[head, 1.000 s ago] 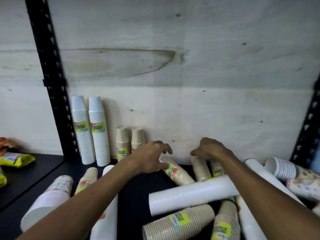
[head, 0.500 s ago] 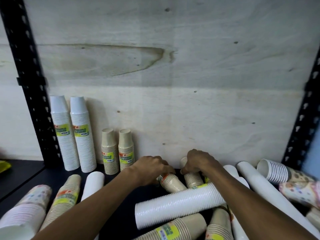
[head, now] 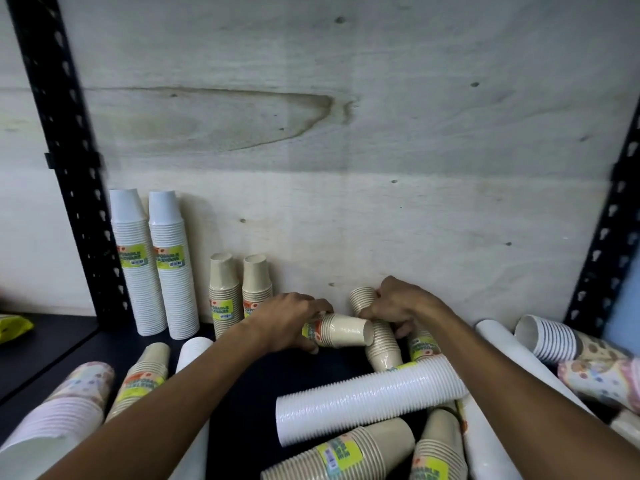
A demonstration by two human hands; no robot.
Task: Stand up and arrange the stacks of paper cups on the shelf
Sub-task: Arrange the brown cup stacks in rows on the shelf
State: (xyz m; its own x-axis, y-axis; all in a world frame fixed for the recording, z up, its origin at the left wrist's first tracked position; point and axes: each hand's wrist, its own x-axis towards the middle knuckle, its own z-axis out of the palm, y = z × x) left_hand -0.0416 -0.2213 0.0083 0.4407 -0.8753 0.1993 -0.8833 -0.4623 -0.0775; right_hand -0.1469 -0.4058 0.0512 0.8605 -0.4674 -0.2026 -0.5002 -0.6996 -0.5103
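As hands (head: 291,318) grip, shelf (head: 256,382) crowded.

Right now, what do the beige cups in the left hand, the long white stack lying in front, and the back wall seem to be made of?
Beige cups gripped by the left hand: probably paper, matte, with a kraft-like tan tone.
Long white stack: glossy ribbed rims catch the light, so plastic or coated paper; I cannot tell which.
Back wall: looks like pale unfinished plywood, with visible grain, knots and a dark stain.
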